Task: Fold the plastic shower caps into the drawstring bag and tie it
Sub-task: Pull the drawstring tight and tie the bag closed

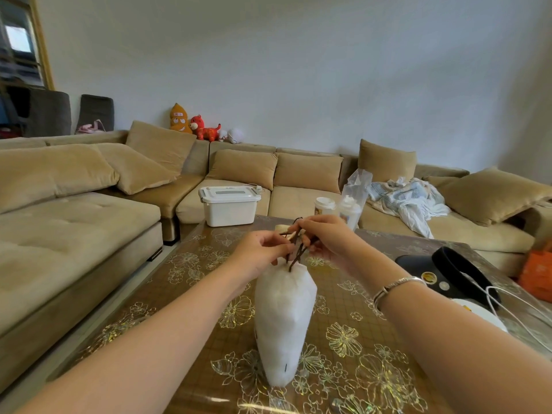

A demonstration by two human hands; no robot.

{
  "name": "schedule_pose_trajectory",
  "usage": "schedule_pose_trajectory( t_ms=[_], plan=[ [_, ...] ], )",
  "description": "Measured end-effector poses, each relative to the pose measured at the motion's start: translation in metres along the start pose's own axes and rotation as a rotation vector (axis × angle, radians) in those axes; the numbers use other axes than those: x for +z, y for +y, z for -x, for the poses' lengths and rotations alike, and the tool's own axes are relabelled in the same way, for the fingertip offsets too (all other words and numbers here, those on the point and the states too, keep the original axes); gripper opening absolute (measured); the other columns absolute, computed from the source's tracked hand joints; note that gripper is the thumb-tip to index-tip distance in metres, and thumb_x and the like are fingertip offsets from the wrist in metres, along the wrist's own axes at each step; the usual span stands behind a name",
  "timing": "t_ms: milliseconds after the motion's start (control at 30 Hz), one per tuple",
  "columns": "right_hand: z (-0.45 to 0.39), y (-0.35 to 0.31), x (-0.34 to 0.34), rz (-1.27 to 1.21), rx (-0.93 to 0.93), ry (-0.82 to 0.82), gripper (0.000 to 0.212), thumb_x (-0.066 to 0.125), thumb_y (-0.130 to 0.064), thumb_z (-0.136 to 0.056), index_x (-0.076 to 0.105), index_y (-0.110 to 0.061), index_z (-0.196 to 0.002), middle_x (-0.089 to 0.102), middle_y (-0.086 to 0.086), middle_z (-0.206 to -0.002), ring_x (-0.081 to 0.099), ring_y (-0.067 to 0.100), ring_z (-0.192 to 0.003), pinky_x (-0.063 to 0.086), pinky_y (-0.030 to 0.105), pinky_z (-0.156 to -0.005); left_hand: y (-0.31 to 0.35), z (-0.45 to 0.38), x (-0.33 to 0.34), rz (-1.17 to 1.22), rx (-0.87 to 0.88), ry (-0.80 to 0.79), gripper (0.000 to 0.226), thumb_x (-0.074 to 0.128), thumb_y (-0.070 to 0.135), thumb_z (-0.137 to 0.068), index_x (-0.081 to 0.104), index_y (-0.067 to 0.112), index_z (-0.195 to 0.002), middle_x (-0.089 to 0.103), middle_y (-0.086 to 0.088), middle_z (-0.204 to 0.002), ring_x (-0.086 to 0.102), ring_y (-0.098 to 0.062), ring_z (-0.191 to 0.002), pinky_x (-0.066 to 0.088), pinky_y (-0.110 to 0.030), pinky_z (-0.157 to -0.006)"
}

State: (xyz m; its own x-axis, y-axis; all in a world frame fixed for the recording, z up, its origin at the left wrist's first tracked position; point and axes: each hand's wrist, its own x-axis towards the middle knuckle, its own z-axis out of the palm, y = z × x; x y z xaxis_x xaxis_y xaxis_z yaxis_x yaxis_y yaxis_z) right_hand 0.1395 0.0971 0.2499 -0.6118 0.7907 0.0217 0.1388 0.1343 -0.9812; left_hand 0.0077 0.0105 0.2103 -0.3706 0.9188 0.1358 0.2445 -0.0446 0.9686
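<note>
A white drawstring bag [283, 321] lies on a table [343, 297] covered in a gold floral cloth, directly in front of the person; it looks full and rounded, its neck already gathered shut at the far end, so the shower caps appear to be inside, though none can be seen; dark brown cords [297, 249] rise from the neck into both hands; the left hand [263, 249] has its fingers curled and pinches the cords close to the neck; the right hand [325, 237], with a silver bracelet [397, 286] on its wrist, pinches the cords a little higher, fingertips bent around them; judging from this, the filling and closing are done and the tying is under way; whether a knot has formed yet cannot be told, since the fingers hide it; further out, a black visor [448, 273] and a white cable [513, 306] rest on the table to the right; a paper cup [325, 206] and plastic bottles [351, 209] stand at the table's far edge; beyond them a tan sofa [89, 204] holds a white storage box [229, 206], a crumpled cloth [409, 198] and soft toys [194, 122] along its back
</note>
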Motion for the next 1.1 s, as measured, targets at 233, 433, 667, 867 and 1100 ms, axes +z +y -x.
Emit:
schedule_pose_trajectory(
  t_ms=[233, 433, 667, 867, 1100],
  plan=[
    [-0.004, -0.003, -0.010, -0.334, -0.027, 0.081, 0.017, 0.056, -0.009, -0.098, 0.055, -0.002, -0.114, 0.070, 0.012, -0.078, 0.066, 0.021, -0.070, 0.054, 0.029, -0.073, 0.001, 0.001, 0.004, 0.324, -0.202, 0.180, 0.003, 0.059, 0.005, -0.095, 0.062, 0.005, -0.094, 0.073, -0.002, -0.070, 0.063, -0.006, -0.055, 0.047, -0.018, -0.054],
    [0.000, -0.012, -0.002, -0.284, -0.137, -0.014, 0.010, 0.053, -0.008, -0.097, 0.062, -0.003, -0.099, 0.072, 0.016, -0.084, 0.069, 0.024, -0.077, 0.050, 0.028, -0.071, 0.003, -0.004, 0.012, -0.057, -0.108, 0.220, 0.015, 0.062, 0.003, -0.091, 0.071, 0.011, -0.082, 0.071, -0.006, -0.073, 0.068, -0.020, -0.071, 0.058, -0.033, -0.076],
    [0.001, -0.010, 0.003, -0.210, -0.164, -0.074, 0.009, 0.053, -0.003, -0.095, 0.062, -0.006, -0.093, 0.070, 0.012, -0.084, 0.066, 0.023, -0.080, 0.045, 0.029, -0.072, 0.016, 0.000, 0.014, -0.168, -0.102, -0.002, 0.014, 0.070, 0.015, -0.087, 0.074, 0.001, -0.088, 0.065, -0.008, -0.077, 0.056, -0.019, -0.075, 0.042, -0.029, -0.072],
    [-0.008, 0.005, -0.001, 0.010, -0.066, 0.208, 0.013, 0.047, -0.001, -0.097, 0.044, -0.011, -0.105, 0.054, 0.013, -0.113, 0.070, 0.026, -0.084, 0.056, 0.044, -0.080, 0.013, 0.002, 0.011, 0.220, -0.238, -0.026, 0.018, 0.062, 0.017, -0.096, 0.069, 0.008, -0.082, 0.066, 0.000, -0.062, 0.054, -0.004, -0.048, 0.045, -0.013, -0.048],
    [-0.001, 0.023, -0.002, 0.239, 0.013, 0.056, 0.020, 0.050, 0.002, -0.092, 0.057, -0.010, -0.078, 0.063, 0.016, -0.086, 0.060, 0.020, -0.074, 0.051, 0.020, -0.064, 0.011, 0.003, 0.006, 0.204, -0.191, -0.088, 0.007, 0.073, 0.003, -0.085, 0.073, 0.010, -0.083, 0.070, -0.004, -0.071, 0.060, -0.006, -0.059, 0.047, -0.012, -0.054]
  ],
)
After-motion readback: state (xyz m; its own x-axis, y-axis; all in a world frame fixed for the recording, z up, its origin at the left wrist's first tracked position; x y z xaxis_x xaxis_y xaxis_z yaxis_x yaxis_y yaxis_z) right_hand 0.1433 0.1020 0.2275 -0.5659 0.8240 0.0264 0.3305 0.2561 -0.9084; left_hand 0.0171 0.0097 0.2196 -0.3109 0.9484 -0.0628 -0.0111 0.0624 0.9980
